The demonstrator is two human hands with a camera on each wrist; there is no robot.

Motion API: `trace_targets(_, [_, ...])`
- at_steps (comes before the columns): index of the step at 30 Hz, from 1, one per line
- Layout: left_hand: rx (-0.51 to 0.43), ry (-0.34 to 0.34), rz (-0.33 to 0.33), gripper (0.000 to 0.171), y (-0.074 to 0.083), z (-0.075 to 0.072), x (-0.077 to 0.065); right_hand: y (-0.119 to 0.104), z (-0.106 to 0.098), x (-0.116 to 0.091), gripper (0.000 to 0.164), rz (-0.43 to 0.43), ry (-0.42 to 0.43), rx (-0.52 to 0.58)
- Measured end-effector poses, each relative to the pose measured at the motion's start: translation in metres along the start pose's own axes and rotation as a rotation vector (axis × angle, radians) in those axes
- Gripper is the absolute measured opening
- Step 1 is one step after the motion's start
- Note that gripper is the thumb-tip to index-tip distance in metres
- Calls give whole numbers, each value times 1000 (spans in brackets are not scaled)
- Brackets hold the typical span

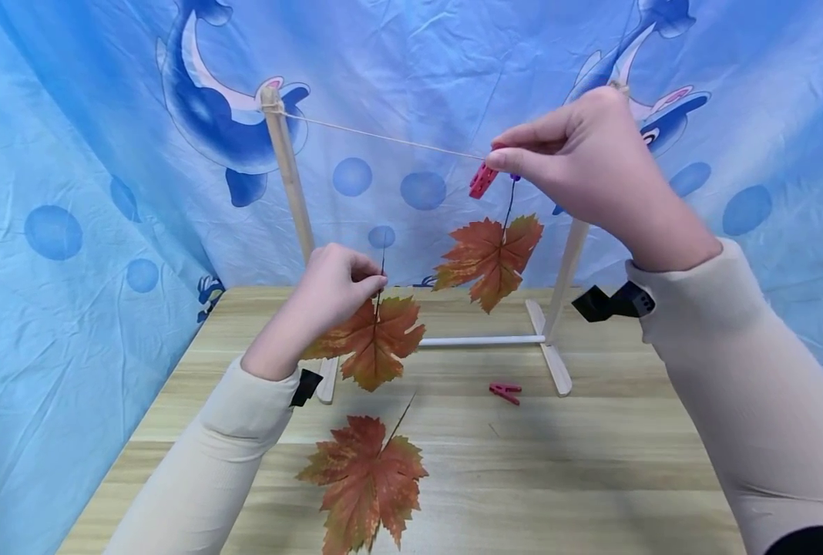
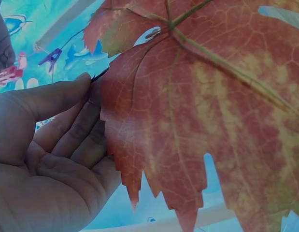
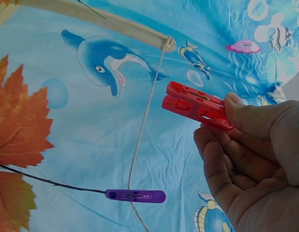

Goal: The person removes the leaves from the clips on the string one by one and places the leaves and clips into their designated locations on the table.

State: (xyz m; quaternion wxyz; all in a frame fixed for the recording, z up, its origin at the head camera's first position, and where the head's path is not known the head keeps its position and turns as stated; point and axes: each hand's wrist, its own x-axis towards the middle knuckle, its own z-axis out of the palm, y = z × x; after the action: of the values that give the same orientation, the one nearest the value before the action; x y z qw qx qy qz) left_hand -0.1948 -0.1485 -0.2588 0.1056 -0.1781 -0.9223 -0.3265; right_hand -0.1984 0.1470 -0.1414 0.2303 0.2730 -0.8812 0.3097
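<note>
Left hand (image 1: 338,285) pinches stem of held leaf (image 1: 380,347), thumb against fingers, leaf up off table (image 1: 522,478), just in front of left post (image 1: 290,177). Right hand (image 1: 585,146) pinches red clothespin (image 1: 482,181) by tail end, nose toward string (image 1: 384,136); can't tell if touching it. Purple clothespin (image 3: 135,195) sits on string, gripping stem of hanging leaf (image 1: 491,258). Gap shows between the two raised leaves' edges; long run of string between left post and red clothespin. Loose leaf (image 1: 373,478) lies well in from table's left edge, well apart from spare clothespin (image 1: 505,391).
</note>
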Motion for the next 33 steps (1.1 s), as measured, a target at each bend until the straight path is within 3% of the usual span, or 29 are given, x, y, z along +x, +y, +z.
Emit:
trace_targets(17, [-28, -47, -38, 12, -11, 4, -27, 18, 16, -48, 15, -66, 18, 42])
trace_targets(26, [-25, -90, -67, 13, -14, 8, -34, 31, 32, -67, 12, 14, -38, 108])
trace_targets(33, [-38, -113, -48, 14, -18, 11, -37, 43, 44, -81, 15, 89, -100, 191])
